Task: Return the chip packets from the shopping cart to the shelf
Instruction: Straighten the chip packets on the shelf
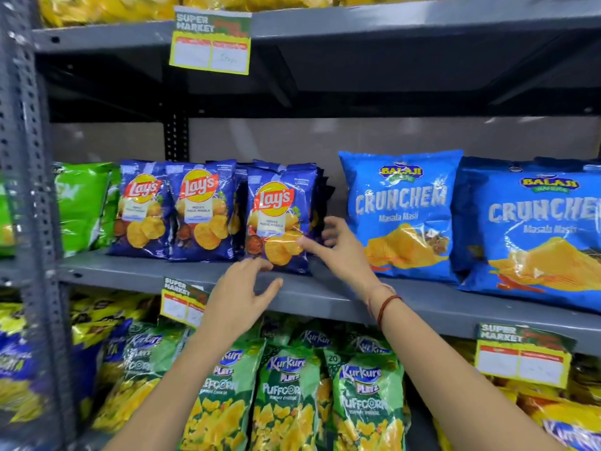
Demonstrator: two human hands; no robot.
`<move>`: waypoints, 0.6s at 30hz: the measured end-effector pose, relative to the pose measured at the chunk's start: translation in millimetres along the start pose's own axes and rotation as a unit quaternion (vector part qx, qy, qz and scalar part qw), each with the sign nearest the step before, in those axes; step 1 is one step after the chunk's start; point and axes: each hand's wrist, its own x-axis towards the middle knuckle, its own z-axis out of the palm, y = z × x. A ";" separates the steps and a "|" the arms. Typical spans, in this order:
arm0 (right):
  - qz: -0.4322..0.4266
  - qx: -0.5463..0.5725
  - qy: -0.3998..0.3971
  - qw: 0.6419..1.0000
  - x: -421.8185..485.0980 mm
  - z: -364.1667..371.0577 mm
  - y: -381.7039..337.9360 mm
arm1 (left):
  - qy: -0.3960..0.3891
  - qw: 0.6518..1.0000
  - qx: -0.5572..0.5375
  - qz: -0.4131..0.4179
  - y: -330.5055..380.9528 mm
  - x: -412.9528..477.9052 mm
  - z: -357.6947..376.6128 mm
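Note:
Three dark blue Lay's packets stand upright in a row on the grey middle shelf. The rightmost Lay's packet stands in front of more packets of the same kind. My left hand hovers just below its bottom edge, fingers apart and empty. My right hand is at the packet's lower right corner, fingers spread, with the thumb touching or almost touching the front. Neither hand grips it. The shopping cart is out of view.
Two large blue Crunchem packets stand to the right on the same shelf, and green packets to the left. Green Kurkure Puffcorn packets fill the shelf below. Price tags hang from the shelf edges. A perforated steel post stands at the left.

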 end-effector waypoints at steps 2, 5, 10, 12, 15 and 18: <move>0.044 -0.007 -0.063 0.997 5.4 15.1 5.5 | -0.011 0.999 0.040 0.003 -9.3 -6.6 -1.6; 0.089 -0.011 -0.115 0.989 14.4 29.9 12.3 | -0.005 0.998 0.058 0.031 -17.2 -14.1 -1.2; 0.072 -0.002 -0.109 0.991 23.1 43.1 9.7 | -0.003 0.996 0.072 0.046 -26.2 -23.0 6.1; 0.065 -0.015 -0.099 0.993 23.6 46.9 8.1 | 0.007 0.996 0.068 0.049 -27.7 -23.4 8.3; 0.048 -0.045 -0.084 0.994 25.4 52.8 4.5 | 0.021 0.996 0.067 0.051 -28.7 -24.0 11.1; 0.029 -0.065 -0.069 0.995 25.9 58.4 1.2 | 0.029 0.996 0.065 0.052 -30.7 -24.2 13.5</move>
